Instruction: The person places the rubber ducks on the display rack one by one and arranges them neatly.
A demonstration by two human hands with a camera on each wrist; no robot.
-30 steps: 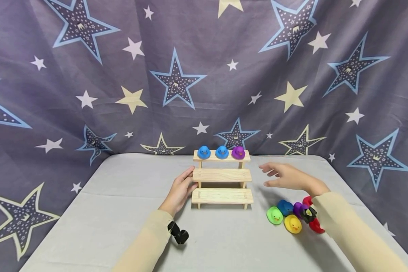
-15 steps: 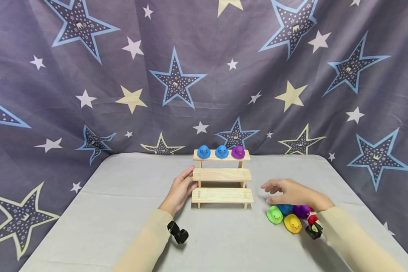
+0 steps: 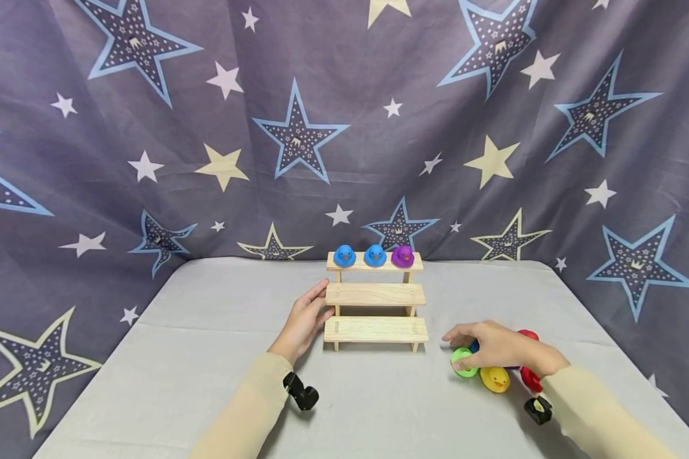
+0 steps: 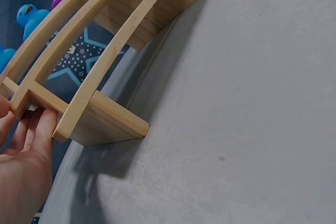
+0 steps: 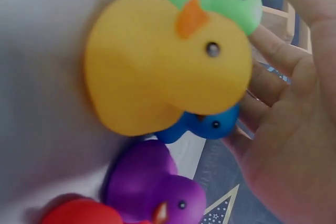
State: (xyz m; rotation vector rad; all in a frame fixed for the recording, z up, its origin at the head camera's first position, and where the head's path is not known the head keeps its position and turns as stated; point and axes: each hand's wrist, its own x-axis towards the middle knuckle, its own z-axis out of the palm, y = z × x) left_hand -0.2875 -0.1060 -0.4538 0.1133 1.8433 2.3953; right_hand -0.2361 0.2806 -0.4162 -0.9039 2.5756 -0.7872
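Observation:
A three-tier wooden stand (image 3: 376,294) is on the grey-covered table. Two blue rubber ducks (image 3: 344,256) and a purple duck (image 3: 402,257) sit along its top tier. My left hand (image 3: 302,322) grips the stand's left side; in the left wrist view its fingers (image 4: 39,132) lie beneath the end of a tier. My right hand (image 3: 494,345) reaches over a loose group of ducks, thumb and fingers spread about the green duck (image 3: 465,363). The thumb overlaps this duck. The right wrist view has the yellow duck (image 5: 157,66) large in front, with a blue duck (image 5: 212,124) partly hidden behind it.
Beside the yellow duck lies another purple duck (image 5: 147,182). Red ducks (image 3: 531,379) lie under and beside my right wrist. A dark star-patterned cloth (image 3: 298,140) hangs behind the table. Each wrist carries a small black camera (image 3: 301,392).
My right hand has come down and toward me, from beside the stand's middle tier to the green duck. The left hand and the stand stay in place.

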